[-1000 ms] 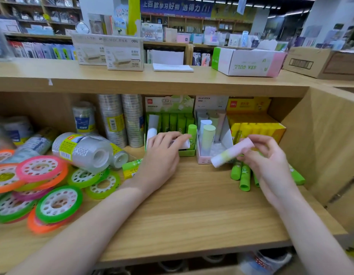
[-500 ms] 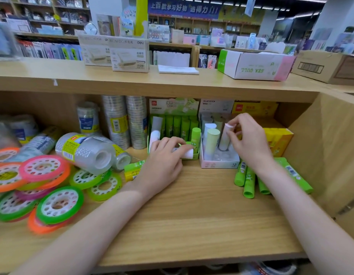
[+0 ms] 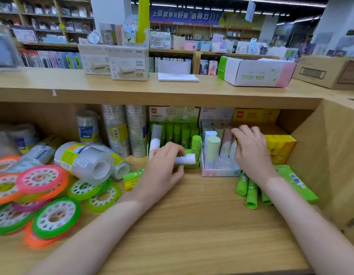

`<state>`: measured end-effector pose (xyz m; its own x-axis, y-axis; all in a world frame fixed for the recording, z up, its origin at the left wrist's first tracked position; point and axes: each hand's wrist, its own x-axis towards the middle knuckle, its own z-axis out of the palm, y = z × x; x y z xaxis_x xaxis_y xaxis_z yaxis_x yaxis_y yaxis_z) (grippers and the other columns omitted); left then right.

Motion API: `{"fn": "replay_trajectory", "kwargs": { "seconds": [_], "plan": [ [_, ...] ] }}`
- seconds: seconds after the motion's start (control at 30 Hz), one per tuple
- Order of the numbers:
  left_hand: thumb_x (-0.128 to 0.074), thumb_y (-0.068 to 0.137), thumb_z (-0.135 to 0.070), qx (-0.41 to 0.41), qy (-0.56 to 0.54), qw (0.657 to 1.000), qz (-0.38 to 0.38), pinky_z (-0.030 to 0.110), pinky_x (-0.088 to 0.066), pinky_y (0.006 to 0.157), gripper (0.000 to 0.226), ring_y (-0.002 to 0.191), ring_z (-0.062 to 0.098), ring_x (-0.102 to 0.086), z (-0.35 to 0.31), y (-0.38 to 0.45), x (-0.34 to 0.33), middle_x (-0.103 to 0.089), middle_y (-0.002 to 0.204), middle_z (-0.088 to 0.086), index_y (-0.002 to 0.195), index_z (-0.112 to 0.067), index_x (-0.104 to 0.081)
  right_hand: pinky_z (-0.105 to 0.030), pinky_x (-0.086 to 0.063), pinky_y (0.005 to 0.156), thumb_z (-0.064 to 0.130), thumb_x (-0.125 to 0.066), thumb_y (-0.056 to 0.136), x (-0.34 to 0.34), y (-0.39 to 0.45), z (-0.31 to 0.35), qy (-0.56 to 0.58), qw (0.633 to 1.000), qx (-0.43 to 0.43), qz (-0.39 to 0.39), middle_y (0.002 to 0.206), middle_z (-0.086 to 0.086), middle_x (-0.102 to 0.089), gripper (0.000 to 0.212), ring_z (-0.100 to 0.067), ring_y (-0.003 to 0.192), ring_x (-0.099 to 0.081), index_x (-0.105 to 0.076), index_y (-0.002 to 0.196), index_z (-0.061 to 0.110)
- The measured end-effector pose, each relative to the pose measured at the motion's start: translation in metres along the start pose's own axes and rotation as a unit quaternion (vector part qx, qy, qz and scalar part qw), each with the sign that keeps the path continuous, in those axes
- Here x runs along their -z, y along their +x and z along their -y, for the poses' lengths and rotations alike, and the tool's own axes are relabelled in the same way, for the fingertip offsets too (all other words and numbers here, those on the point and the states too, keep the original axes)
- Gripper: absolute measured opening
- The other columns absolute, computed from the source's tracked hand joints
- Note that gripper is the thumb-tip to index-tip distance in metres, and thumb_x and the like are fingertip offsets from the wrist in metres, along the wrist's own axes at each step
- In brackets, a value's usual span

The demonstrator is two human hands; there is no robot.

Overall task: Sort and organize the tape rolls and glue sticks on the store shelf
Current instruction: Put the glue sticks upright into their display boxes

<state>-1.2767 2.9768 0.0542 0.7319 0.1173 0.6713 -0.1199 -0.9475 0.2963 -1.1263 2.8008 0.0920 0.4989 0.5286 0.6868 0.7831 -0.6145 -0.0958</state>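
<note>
Your left hand (image 3: 162, 167) grips a white glue stick (image 3: 185, 158) lying at the front of the green box (image 3: 196, 165). Your right hand (image 3: 249, 149) curls at the pink-rimmed box (image 3: 219, 172), touching a standing pastel stick (image 3: 225, 143); whether it grips is unclear.

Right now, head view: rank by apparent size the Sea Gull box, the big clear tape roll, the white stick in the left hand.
1. Sea Gull box, though it sits farthest away.
2. Clear tape roll.
3. White glue stick, partly hidden by the left hand.
</note>
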Motion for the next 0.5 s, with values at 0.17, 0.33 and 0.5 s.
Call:
{"fn": "replay_trajectory", "kwargs": {
  "seconds": [0.17,0.33,0.5],
  "plan": [
    [-0.043,0.077,-0.032,-0.001,0.059,0.998,0.008,0.026,-0.028,0.084,0.024,0.093,0.012,-0.048,0.001,-0.005,-0.002,-0.053,0.097,-0.007,0.096,-0.023,-0.055,-0.039,-0.027,0.106,-0.006,-0.041,0.082,0.016,-0.003,0.002,0.047,0.998,-0.022,0.033,0.129,-0.015,-0.050,0.051,-0.032,0.121,-0.036,-0.043,0.133,0.000],
    [-0.047,0.082,-0.025,0.000,-0.049,0.998,-0.030,0.029,-0.040,0.085,0.022,0.094,0.015,-0.051,-0.003,0.000,0.008,-0.053,0.098,-0.002,0.095,-0.013,-0.060,-0.015,-0.033,0.089,0.008,-0.043,0.083,0.036,-0.026,0.034,0.140,0.987,0.072,-0.030,0.104,-0.009,-0.061,0.024,-0.019,0.101,-0.049,-0.065,0.094,0.005],
    [-0.039,0.080,-0.020,0.066,-0.053,0.992,-0.089,0.032,-0.042,0.082,0.025,0.091,0.017,-0.051,0.003,0.000,0.013,-0.050,0.094,-0.003,0.092,-0.010,-0.060,-0.026,-0.039,0.085,0.018,-0.050,0.083,0.031,-0.040,0.060,0.110,0.987,0.107,-0.040,0.111,-0.010,-0.056,0.018,-0.020,0.102,-0.045,-0.066,0.085,0.010]
  ]
}}
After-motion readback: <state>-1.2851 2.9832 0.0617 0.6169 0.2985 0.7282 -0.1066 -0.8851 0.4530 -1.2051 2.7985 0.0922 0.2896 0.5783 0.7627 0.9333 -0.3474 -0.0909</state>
